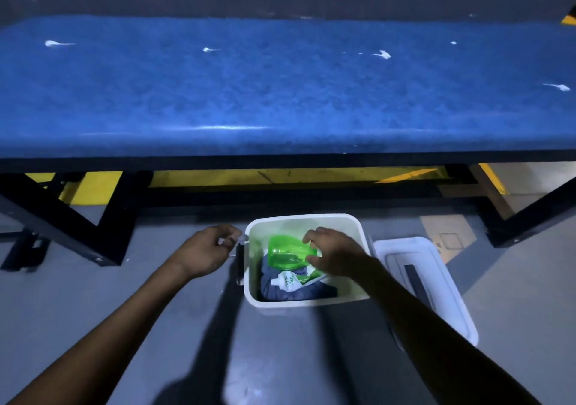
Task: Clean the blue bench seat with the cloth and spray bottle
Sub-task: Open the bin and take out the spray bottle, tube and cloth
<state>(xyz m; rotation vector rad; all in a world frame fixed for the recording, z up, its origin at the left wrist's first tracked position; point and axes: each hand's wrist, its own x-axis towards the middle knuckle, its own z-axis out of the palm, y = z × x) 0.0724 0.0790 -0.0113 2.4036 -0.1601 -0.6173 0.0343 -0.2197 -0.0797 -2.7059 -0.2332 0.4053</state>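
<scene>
Bench seat (249, 92): blue, spans upper frame; several white smears (57, 43) on top.
Bin (308, 299): white, on floor below seat's front edge; lid (448, 283) beside it on the right.
Cloth (296, 289): dark blue, bunched in bin.
Green bottle (285, 253): in bin, atop cloth.
Left hand (207, 251): pinching bin's handle (239, 259).
Right hand (335, 256): fingers spread, over bottle; contact unclear.

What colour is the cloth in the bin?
Dark blue cloth, under the green bottle; head view.
</scene>
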